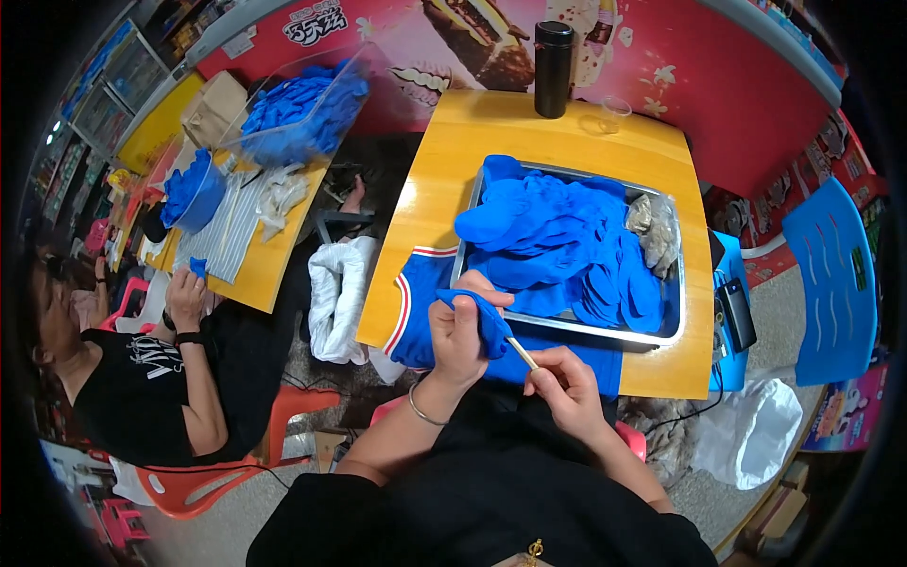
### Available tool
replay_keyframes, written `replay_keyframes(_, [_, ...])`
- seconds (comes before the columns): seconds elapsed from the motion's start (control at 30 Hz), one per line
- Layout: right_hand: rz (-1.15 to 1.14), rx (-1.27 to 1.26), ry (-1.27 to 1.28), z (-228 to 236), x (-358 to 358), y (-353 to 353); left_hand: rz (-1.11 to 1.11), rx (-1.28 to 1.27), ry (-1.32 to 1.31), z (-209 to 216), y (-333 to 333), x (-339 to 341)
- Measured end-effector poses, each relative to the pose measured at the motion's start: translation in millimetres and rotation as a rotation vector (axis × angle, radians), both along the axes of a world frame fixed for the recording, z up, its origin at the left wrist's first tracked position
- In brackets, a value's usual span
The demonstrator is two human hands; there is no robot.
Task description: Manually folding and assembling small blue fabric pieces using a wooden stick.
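My left hand [457, 333] grips a small blue fabric piece [488, 323] just above the near edge of the wooden table [425, 203]. My right hand [564, 386] pinches a thin light-coloured stick [521, 352] whose tip goes into the blue piece. Behind them stands a metal tray [673, 317] heaped with several blue fabric pieces [553, 241] and some grey stuffing [654, 229] in its far right corner. A blue cloth with red and white trim [416, 302] lies under the tray's near left corner.
A black flask [553, 68] and a clear cup [614, 113] stand at the table's far edge. To the left, another person [142, 378] sits at a second table with a clear bin of blue pieces [302, 109]. A blue chair [831, 279] is at right.
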State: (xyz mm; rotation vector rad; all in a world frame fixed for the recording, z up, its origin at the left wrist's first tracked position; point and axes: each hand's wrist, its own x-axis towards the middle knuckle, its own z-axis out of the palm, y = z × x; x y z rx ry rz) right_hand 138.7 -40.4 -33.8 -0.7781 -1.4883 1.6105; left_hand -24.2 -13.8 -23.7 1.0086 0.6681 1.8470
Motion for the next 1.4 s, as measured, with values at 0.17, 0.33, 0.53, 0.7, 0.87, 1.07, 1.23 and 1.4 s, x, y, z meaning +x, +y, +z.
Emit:
replay_keyframes(0.17, [0.017,-0.001,-0.135,4,1,1,0.185,0.077,0.191,-1,5,-9])
replay_keyframes(0.33, [0.039,-0.166,-0.029,4,-3,-4,0.303,0.160,0.398,2,5,-12])
replay_keyframes(0.53, [-0.023,-0.228,0.095,4,-6,-8,0.318,0.053,0.206,5,5,-2])
replay_keyframes(0.7, [-0.006,-0.222,0.095,3,-4,-7,0.329,-0.021,0.154,2,0,2])
replay_keyframes(0.87, [0.003,-0.212,0.083,6,-2,-5,0.222,-0.122,0.006,1,-3,8])
replay_keyframes(1.07, [0.054,-0.080,0.021,12,6,6,-0.028,-0.086,0.117,-16,-6,-8])
replay_keyframes(1.23, [0.086,0.061,-0.110,17,18,17,-0.158,-0.115,0.067,-9,-10,-10])
replay_keyframes(1.4, [0.153,-0.057,0.016,14,19,14,-0.230,-0.105,0.123,-7,-13,-5])
